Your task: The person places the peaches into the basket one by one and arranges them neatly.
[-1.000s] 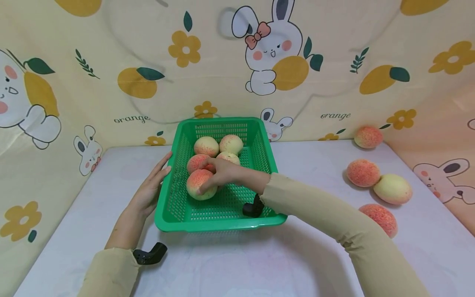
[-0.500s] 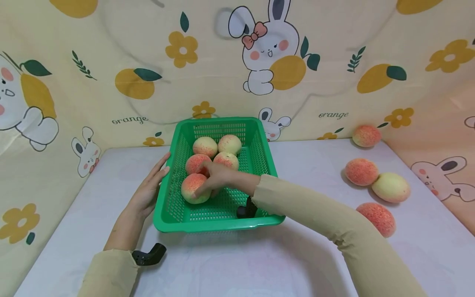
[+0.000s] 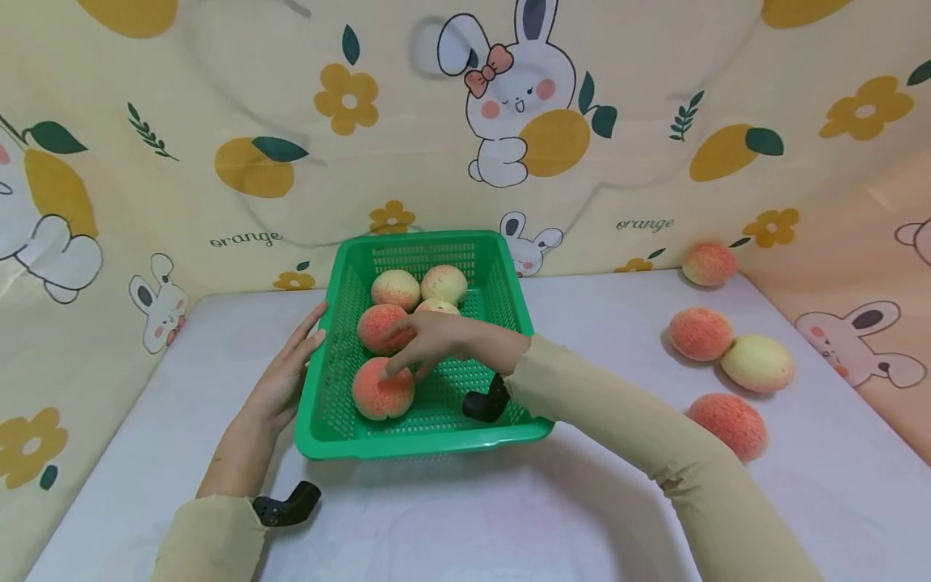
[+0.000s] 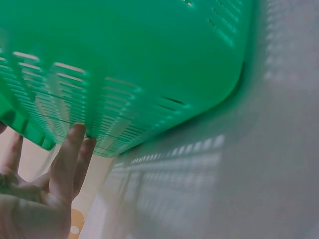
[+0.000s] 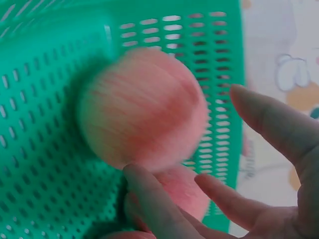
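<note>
While R hand (image 3: 435,335) has fingers spread wide at its edge, round, matte coral-red peach (image 3: 383,396) sits in nr-L part of green perf. plastic basket (image 3: 429,445); L hand (image 3: 280,388), fingers straight, touches basket's side.

The right hand (image 3: 429,338) hides part of a round, pale-yellow peach (image 3: 439,305); a beige fabric sleeve (image 3: 618,412) overlaps a round, mottled red peach (image 3: 731,422). The right wrist view blurs the nearest round pink peach (image 5: 144,109); the left wrist view crops the green perforated plastic basket (image 4: 149,55).
</note>
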`<state>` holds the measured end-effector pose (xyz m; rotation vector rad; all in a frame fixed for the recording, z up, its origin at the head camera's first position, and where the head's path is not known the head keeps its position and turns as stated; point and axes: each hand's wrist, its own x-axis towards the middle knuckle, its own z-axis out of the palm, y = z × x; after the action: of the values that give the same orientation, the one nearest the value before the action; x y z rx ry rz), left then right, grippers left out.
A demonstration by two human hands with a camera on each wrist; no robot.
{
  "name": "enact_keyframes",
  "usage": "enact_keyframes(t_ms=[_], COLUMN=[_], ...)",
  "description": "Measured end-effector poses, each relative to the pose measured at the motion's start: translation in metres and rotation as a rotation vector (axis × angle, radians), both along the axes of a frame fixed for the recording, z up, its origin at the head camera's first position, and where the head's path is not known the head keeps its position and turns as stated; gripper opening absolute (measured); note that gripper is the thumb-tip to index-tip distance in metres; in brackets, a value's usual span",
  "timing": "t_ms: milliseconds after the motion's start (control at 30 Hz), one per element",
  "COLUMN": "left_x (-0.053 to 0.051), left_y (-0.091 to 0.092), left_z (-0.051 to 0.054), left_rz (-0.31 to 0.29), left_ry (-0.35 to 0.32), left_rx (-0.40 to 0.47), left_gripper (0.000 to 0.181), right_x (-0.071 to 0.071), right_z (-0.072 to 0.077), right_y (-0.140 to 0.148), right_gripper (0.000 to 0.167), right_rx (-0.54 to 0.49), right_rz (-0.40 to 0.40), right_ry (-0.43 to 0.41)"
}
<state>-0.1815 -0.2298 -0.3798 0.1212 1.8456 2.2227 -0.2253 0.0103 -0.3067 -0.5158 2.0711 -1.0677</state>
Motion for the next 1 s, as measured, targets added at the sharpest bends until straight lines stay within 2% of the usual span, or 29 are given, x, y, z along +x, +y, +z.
enact_keyframes(t_ms=[167, 600, 833, 1000], left_x=[0.000, 0.000, 0.000, 0.001], left_y=[0.000, 0.000, 0.001, 0.002], left_z=[0.001, 0.000, 0.001, 0.001], left_rz=[0.006, 0.006, -0.006, -0.001], left_ry=[0.012, 0.012, 0.014, 0.020], left_rx=[-0.010, -0.029, -0.013, -0.017], left_gripper=[0.056, 0.056, 0.057, 0.056], right_x=[-0.001, 0.001, 0.003, 0.003], right_z=[0.009, 0.016, 0.018, 0.020], right_y=[0.010, 0.054, 0.087, 0.108], right_gripper=[0.058, 0.049, 0.050, 0.052], right_rx=[-0.058, -0.225, -0.237, -0.267], right_rz=[0.003, -0.028, -0.108, -0.133], right_ry=[-0.002, -0.009, 0.001, 0.024])
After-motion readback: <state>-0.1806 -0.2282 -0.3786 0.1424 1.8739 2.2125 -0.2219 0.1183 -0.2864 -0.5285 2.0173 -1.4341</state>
